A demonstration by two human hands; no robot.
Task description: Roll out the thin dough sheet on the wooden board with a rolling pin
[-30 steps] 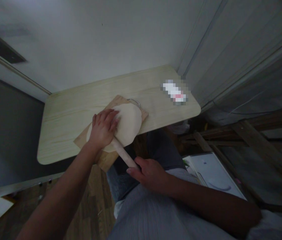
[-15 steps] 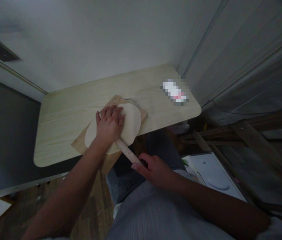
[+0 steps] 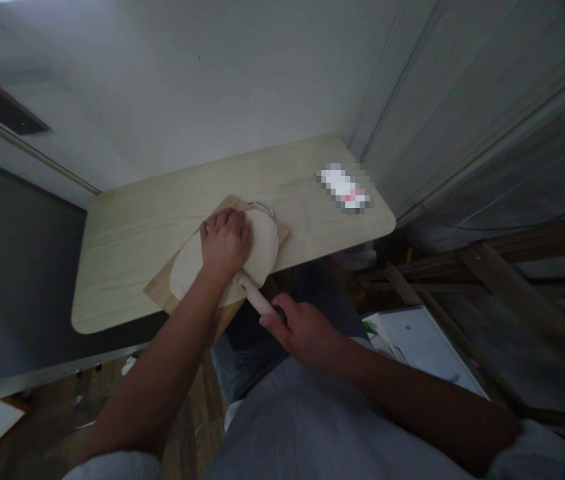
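My left hand (image 3: 226, 243) lies on a round, flat sheet of dough (image 3: 262, 233), palm down, its fingers a little apart. The dough covers much of a wooden cutting board (image 3: 159, 285) with a metal handle (image 3: 262, 205) at its far end. My right hand (image 3: 299, 327) is wrapped around the near end of a pale wooden rolling pin (image 3: 258, 298). The pin slants up over the near edge of the dough to my left palm. Its far part is hidden there, so I cannot tell how far it runs beneath the hand.
The board overhangs the front edge of a light wood table (image 3: 112, 253) set against a wall. A blurred-out white item (image 3: 345, 189) lies at the table's right. Wooden beams (image 3: 507, 280) and a white box-like object (image 3: 427, 340) stand low on the right.
My left hand has shifted slightly to the right on the dough. The right hand and rolling pin have edged up a little toward it. The view has tilted slightly.
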